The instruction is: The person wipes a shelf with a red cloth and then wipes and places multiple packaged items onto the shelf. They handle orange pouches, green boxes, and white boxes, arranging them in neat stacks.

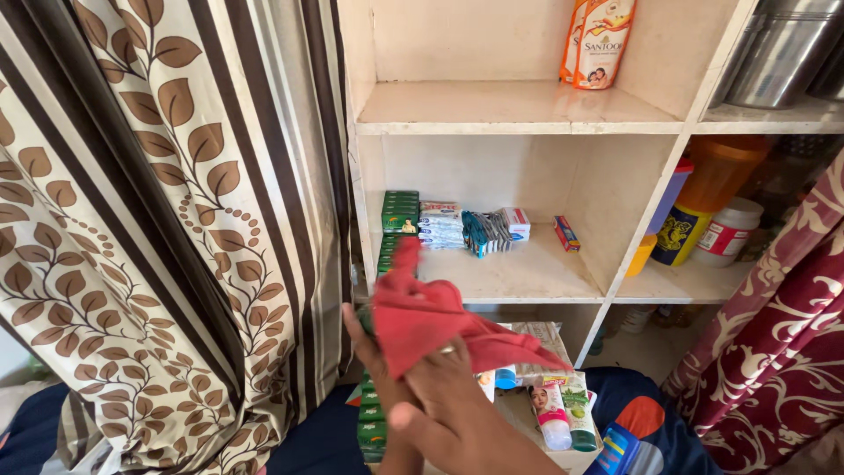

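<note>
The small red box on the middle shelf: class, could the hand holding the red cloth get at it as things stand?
Probably yes. The small red box lies alone on the open middle shelf with bare space in front. The hand is below it, gripping the red cloth, so it would need to free its fingers first.

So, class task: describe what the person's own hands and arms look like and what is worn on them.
One hand shows clearly, with a bare forearm and no sleeve in view. A light, metallic-looking ring sits on one finger. No glove, watch or bracelet shows. Which hand it is cannot be told; a second may lie behind it.
</note>
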